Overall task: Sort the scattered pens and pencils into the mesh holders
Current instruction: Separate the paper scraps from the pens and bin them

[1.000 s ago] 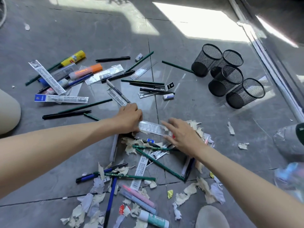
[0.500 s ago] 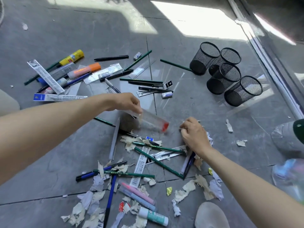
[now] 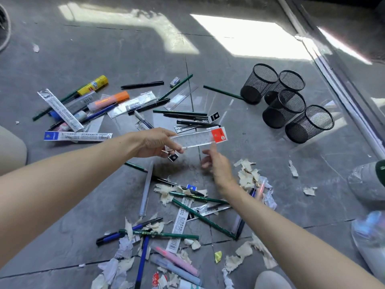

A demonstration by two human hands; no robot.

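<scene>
A clear ruler (image 3: pixel 195 139) in its wrapper is gripped at one end by the left hand (image 3: pixel 155 142), with fingers and thumb curled round it. It is now held up off the floor (image 3: pixel 270 149) and nearly level, its red tab (image 3: pixel 218 134) turned to the right. Half a second ago it was tilted with that tab pointing down at the tiles. The right hand (image 3: pixel 216 165), seen earlier curled low on the paper scraps (image 3: pixel 246 174), is now lifted clear of them. It is opened, fingers loose and blurred, just below the ruler's red end; whether the ruler is touched cannot be told. The pens and pencils (image 3: pixel 200 198) are left scattered on the floor as before, one heap beneath the forearms among the scraps and another spread at the upper left. The four black mesh holders (image 3: pixel 285 109) are grouped close together at the upper right, well apart from both hands and unmoved.
</scene>
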